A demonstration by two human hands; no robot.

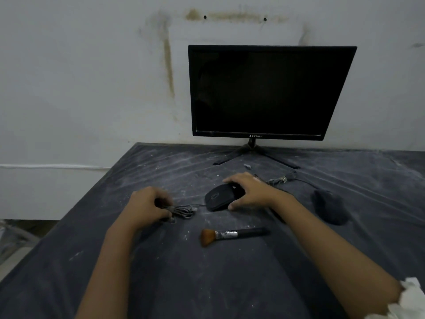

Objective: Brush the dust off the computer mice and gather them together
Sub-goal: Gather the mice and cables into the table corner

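A black wired mouse (pixel 217 197) lies at the middle of the dusty dark table (pixel 184 272). My right hand (pixel 249 192) grips it from the right, fingers over its top and thumb at its near side. My left hand (pixel 147 207) holds the mouse's bundled grey cable (pixel 184 210) to the left. A second black mouse (pixel 330 209) lies further right, dusty, with its coiled cable (pixel 279 180) behind my right hand. A brush (pixel 232 234) with tan bristles and a black handle lies on the table in front of the held mouse, untouched.
A black monitor (pixel 269 93) on a spread-leg stand (pixel 251 150) stands at the back against the white wall. The table's left edge runs diagonally at the left, with floor below. A small metal piece (pixel 247 166) lies near the stand.
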